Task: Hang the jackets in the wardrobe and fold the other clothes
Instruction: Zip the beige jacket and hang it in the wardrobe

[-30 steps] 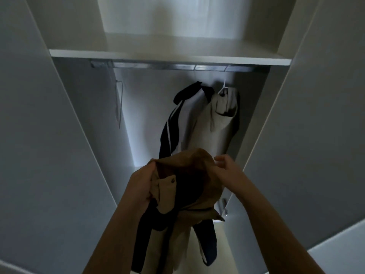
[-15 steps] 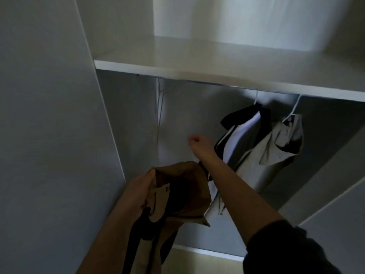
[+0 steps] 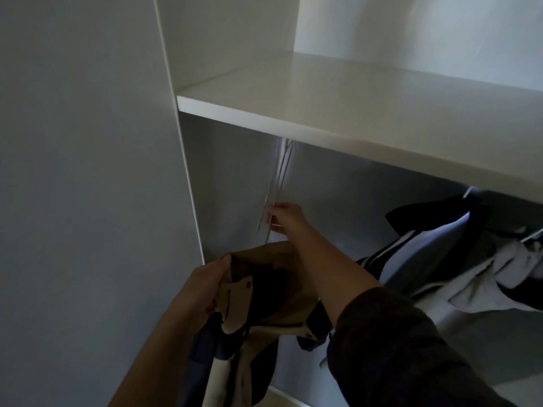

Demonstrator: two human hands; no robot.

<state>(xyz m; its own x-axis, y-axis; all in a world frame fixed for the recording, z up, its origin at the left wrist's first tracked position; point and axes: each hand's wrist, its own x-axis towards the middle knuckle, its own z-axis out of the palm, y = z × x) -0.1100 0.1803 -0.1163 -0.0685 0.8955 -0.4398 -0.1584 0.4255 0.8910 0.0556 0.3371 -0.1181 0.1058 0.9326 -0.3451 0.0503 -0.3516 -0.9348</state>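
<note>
Now | tan-and-navy jacket [image 3: 264,292] bunched, left hand [image 3: 202,286] grip clamping collar | right hand [image 3: 286,217] pinching wire hangers [image 3: 274,189]

A white shelf [image 3: 338,113] runs across the upper part of the view, its front edge slanting down to the right, and its top is bare and pale. Behind it stands a light back wall [image 3: 411,33], brighter near the top. On the left a plain grey panel [image 3: 82,186] fills the view from top to bottom, meeting a thin white upright edge [image 3: 188,171].
</note>
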